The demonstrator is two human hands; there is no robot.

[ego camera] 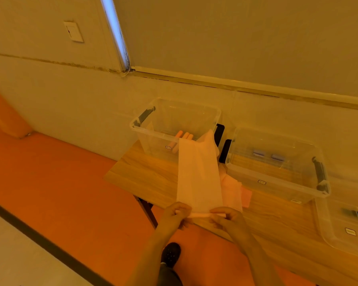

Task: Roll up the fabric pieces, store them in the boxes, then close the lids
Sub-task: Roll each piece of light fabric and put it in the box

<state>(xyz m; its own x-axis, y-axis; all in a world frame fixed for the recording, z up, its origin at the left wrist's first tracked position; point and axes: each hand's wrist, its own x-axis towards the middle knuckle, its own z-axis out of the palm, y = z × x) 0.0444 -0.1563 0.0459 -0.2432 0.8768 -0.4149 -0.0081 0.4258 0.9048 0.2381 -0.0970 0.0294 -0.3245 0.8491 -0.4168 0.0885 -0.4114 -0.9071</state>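
We see both hands at the near edge of a wooden table, working on a long pale pink fabric strip. The left hand grips the left end of the strip's near edge, fingers curled round it, and the right hand grips the right end the same way. Between them the near edge is already wound into a thin roll. From there the strip runs flat across the table, away from us, and its far end lies against the near rim of the left box, a clear plastic bin with a dark handle.

Inside that box we make out several pink rolls lying side by side. More pink fabric sits in a loose pile just right of the strip, near the middle box, where we see two bluish rolls at the far side. A third clear box stands at the right edge, partly cut off. All three boxes stand open on top.

Below the table, a dark shoe rests on the orange floor.
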